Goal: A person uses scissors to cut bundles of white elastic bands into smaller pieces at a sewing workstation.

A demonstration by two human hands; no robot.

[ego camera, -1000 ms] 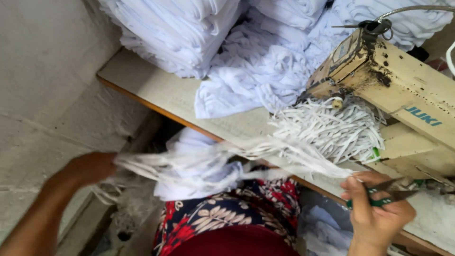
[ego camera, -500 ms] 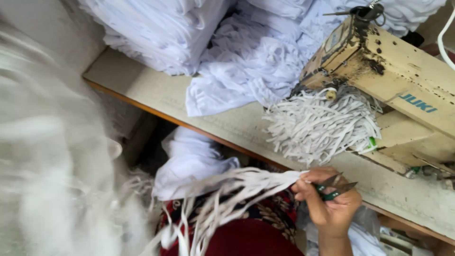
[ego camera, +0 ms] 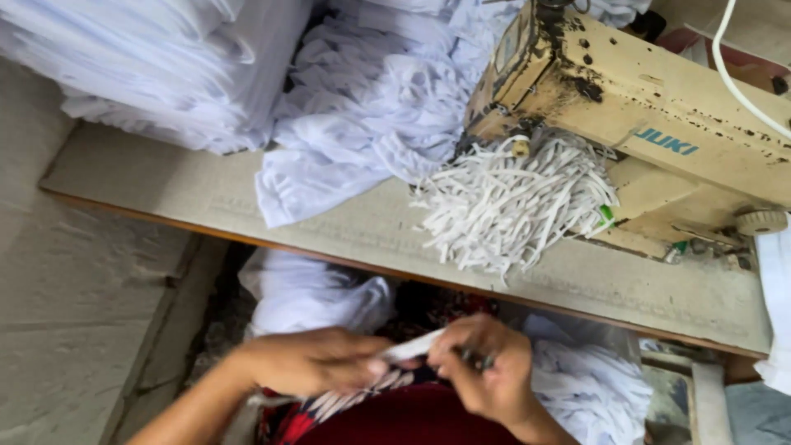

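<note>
Two hands: met low over the lap, since half a second ago.
Sewing machine (ego camera: 659, 124): beyond the fingers.
Strip pile (ego camera: 511, 202): beyond the fingers, untouched.
Left hand (ego camera: 309, 363): fingers clamped on white strip (ego camera: 412, 346).
Right hand (ego camera: 486, 371): pinches strip's other end; the cutting looks paused.

Both hands' fingers (ego camera: 375, 368) on white fabric strip (ego camera: 412, 346) below sewing table (ego camera: 165, 194)

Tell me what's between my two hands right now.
A white fabric strip spans from the left hand to the right hand, seen in the head view.
</note>
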